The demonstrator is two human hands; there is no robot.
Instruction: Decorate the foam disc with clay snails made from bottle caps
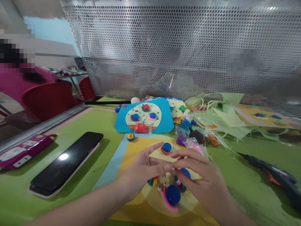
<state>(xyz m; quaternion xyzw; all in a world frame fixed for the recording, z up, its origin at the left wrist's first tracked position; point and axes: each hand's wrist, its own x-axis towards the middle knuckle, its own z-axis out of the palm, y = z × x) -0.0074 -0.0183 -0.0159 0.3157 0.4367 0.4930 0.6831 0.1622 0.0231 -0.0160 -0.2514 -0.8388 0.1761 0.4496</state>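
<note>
My left hand (143, 164) and my right hand (199, 169) meet over a yellow card (131, 197) bearing a pale round panel. Their fingertips are pinched together; whatever they hold is too small to make out. Below them, a snail figure with a blue cap shell (173, 195) has a pink clay body (166, 202) and eye stalks. Another blue cap (185, 173) is partly covered by my right fingers, beside striped clay. Just above my fingertips lies a blue cap on orange clay (167, 147). Multicoloured striped clay (153, 181) shows under my left hand.
A blue card with cap snails (169, 119) lies behind. Clay bags (182, 133) and paper strips (225, 119) sit to its right. A black glue gun (272, 172) lies right; a phone (68, 163) and purple power strip (25, 152) lie left. Perforated metal (150, 47) stands behind.
</note>
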